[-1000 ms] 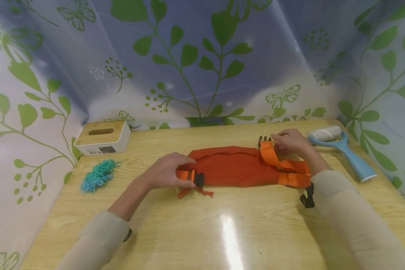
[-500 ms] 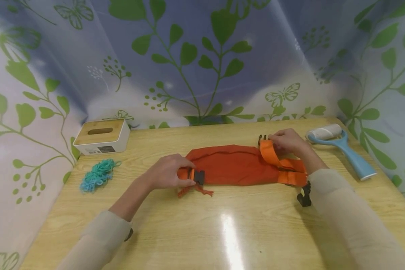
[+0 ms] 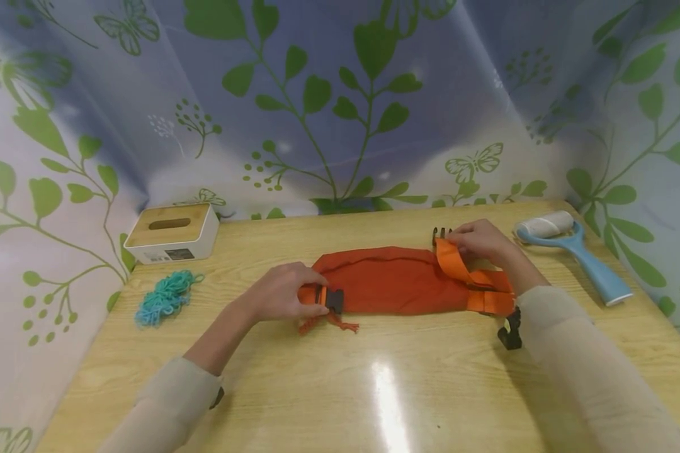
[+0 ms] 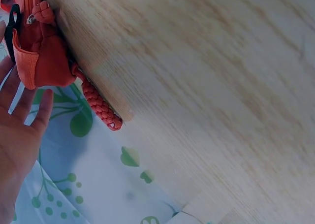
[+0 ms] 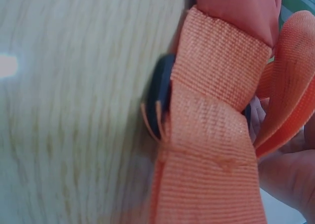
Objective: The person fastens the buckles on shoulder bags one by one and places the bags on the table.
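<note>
A red fabric pouch (image 3: 393,280) lies lengthwise across the table in the head view. My left hand (image 3: 286,292) holds its left end, thumb and fingers around the short orange strap by a black buckle (image 3: 335,301). A braided red cord (image 4: 101,103) hangs from that end in the left wrist view. At the right end, my right hand (image 3: 481,242) pinches the orange strap (image 3: 452,259) close to a pronged black buckle (image 3: 442,233). The wide orange webbing (image 5: 211,135) fills the right wrist view, a dark slider (image 5: 160,96) beneath it; the right fingertips are hidden there.
Behind on the left stands a tissue box (image 3: 172,233) with a wooden lid, and teal yarn (image 3: 167,297) lies in front of it. A blue-handled lint roller (image 3: 592,264) rests at the right. Patterned cloth (image 3: 340,126) hangs along the table's back edge.
My right hand has shifted slightly left, closer to the pronged buckle, and its fingers have closed on the strap. The strap end and dark piece near my right sleeve moved slightly left.
</note>
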Tool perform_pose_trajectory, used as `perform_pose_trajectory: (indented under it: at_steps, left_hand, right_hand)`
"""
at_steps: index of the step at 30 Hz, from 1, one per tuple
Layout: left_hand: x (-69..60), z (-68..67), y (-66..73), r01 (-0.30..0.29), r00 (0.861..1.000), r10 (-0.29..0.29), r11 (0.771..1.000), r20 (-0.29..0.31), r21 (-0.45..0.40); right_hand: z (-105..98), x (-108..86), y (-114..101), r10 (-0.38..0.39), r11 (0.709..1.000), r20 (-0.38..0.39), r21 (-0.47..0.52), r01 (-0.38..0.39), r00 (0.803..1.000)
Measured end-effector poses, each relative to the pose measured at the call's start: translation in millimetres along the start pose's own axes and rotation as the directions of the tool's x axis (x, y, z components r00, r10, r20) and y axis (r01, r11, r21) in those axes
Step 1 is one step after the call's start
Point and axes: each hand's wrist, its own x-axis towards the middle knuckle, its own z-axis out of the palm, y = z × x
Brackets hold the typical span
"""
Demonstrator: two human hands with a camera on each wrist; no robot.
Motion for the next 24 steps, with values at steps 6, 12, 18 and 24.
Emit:
perform_pose_trajectory:
  at_steps: [6,12,18,24]
  left_hand:
    - [-0.5,0.0,0.9,0.008,1.0,-0.008,1.0,0.003,-0.007]
    - [-0.2,0.3,1.1,0.001,1.0,-0.001,1.0,-0.006,-0.01]
    - [0.1,-0.2,0.6,0.006,1.0,-0.007,0.998,-0.015,-0.057]
    - [0.3,1.1,-1.0,0.037,0.999,-0.041,0.99,-0.023,-0.136]
  right_hand:
    - [0.1,3.5,2.5,-0.005,1.0,0.036,0.011,0.005,0.999]
    - [0.6,3.4,2.7,-0.032,0.999,-0.012,-0.009,0.032,0.999]
    - [-0.4,0.5,0.5,-0.07,0.998,-0.041,-0.002,0.07,0.997]
    - [-0.8,-1.2,-1.1,-0.065,0.996,-0.058,0.052,0.068,0.996]
